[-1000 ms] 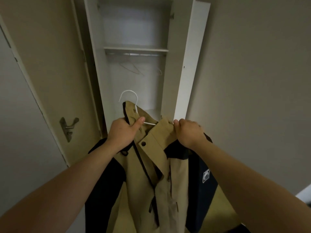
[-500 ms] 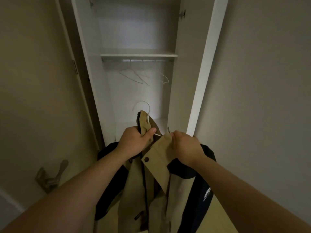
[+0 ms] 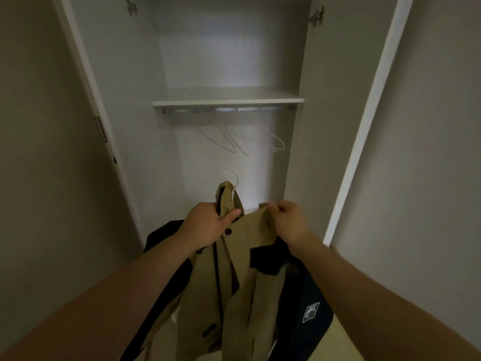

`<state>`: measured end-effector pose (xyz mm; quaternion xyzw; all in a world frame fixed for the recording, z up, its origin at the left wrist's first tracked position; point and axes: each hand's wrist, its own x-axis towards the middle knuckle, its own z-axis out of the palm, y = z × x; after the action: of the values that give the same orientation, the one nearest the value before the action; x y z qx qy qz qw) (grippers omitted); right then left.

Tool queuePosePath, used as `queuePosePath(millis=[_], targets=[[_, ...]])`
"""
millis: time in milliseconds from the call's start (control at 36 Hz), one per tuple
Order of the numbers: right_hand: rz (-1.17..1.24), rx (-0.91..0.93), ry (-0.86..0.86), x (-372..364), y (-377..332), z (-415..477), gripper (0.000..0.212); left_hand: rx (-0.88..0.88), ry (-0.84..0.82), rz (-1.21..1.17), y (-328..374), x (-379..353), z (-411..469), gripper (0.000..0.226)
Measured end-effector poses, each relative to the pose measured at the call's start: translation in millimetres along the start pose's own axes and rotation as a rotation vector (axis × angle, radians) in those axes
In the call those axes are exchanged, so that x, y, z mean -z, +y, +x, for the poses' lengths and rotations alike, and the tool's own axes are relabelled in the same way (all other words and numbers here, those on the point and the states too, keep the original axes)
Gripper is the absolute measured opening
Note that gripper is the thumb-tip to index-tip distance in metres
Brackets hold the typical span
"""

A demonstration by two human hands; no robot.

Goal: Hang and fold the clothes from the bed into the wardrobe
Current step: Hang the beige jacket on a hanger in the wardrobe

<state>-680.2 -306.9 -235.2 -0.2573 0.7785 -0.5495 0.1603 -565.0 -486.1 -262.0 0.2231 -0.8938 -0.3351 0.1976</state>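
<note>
Jacket [image 3: 247,282] held up on its hanger [image 3: 233,177], gripped by left hand [image 3: 205,226] and pinched by right hand [image 3: 289,222]. Had not yet reached rail [image 3: 229,109] among bare hangers [image 3: 226,139].

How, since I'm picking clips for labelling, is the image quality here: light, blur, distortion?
Head view: dim overall, brightest on the wardrobe back wall. Head view: wide-angle lens tilts and bows the right door edge. Head view: the empty hangers look faint and soft; the jacket, left hand and right hand read clearly.
</note>
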Motion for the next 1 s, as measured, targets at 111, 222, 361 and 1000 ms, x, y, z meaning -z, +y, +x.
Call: queuePosePath(millis=[111, 222, 361, 1000], targets=[[0.776, -0.203, -0.138, -22.9, -32.4, 67.4, 0.036, 0.034, -0.095, 0.037, -36.7, -11.5, 51.5, 0.056], [1.068, -0.351, -0.200, -42.0, -32.4, 134.0, 0.037, 0.087, 0.069, -0.053, -65.5, -9.5, 114.8, 0.054], [0.308, -0.091, -0.015, -70.5, -12.3, 212.4, 0.026, 0.066, 0.115, -0.231, -88.4, 1.8, 191.3, 0.036], [-0.423, 0.068, 0.058, -205.4, 1.6, 550.5, 0.026, -0.001, 0.473, 0.061, -258.1, 33.5, 488.7, 0.011]])
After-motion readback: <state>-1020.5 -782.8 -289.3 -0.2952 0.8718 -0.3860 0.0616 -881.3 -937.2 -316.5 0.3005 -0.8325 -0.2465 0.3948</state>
